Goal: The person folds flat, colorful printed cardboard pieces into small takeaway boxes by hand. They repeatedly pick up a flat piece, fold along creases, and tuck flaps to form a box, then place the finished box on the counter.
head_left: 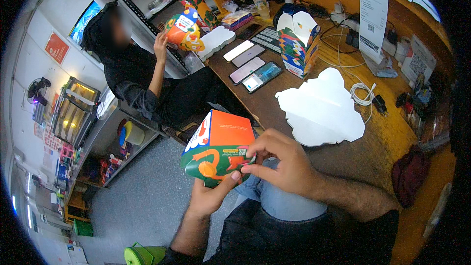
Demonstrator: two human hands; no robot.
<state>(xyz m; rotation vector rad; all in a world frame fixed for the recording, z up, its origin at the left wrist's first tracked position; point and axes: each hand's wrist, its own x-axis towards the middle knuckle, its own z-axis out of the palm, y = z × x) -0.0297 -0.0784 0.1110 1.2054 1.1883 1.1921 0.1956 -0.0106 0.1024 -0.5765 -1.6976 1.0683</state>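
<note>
While left fingers (226,185) clasp carton (229,131), right fingers (269,141), nearly closed, pinch it.

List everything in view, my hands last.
held carton: 1, multicoloured, between hands
desk: 1, brown, right
open carton: at least 1, multicoloured, desk
flat cardboard: at least 1, white, desk
phones: 4, mixed, desk
keyboard: 1, black and white, beyond phones
coiled cable: 1, white, desk
paper strip: 1, white, upper right
bucket: 1, green, floor
colleague: 1, black clothes, upper left
colleague's carton: 1, multicoloured, colleague's hand
small clutter: uncounted, mixed, desk's rear
left hand: 1, bare, under carton
right hand: 1, bare, carton's right
</note>
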